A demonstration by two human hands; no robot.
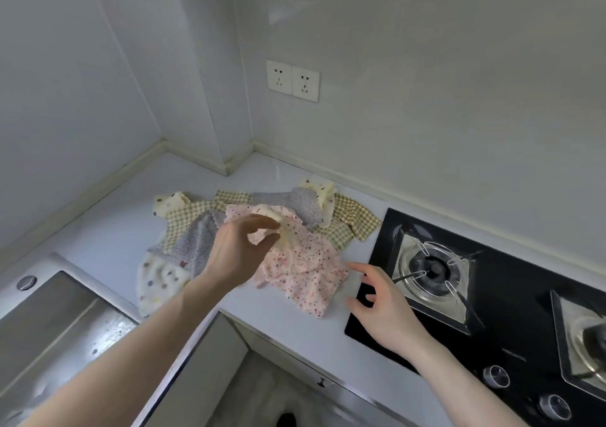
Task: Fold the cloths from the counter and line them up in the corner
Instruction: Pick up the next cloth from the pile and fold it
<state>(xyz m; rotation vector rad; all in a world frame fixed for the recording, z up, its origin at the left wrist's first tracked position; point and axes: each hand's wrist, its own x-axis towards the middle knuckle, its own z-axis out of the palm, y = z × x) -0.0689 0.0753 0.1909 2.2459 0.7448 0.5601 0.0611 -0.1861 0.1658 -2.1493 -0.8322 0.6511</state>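
Note:
A heap of unfolded cloths lies on the white counter (108, 229). On top is a pink flowered cloth (305, 266). Under it are a grey flowered cloth (196, 246), a yellow checked cloth (351, 220) and a cream dotted cloth (160, 282). My left hand (236, 249) is over the heap and pinches a raised fold of the pink cloth between thumb and fingers. My right hand (380, 302) hovers just right of the pink cloth, above the hob's edge, fingers spread and holding nothing.
A black glass gas hob (511, 311) with two burners and knobs fills the right side. A steel sink (59, 321) sits at the left. The counter corner (229, 164) lies behind the heap, below two wall sockets (292, 80).

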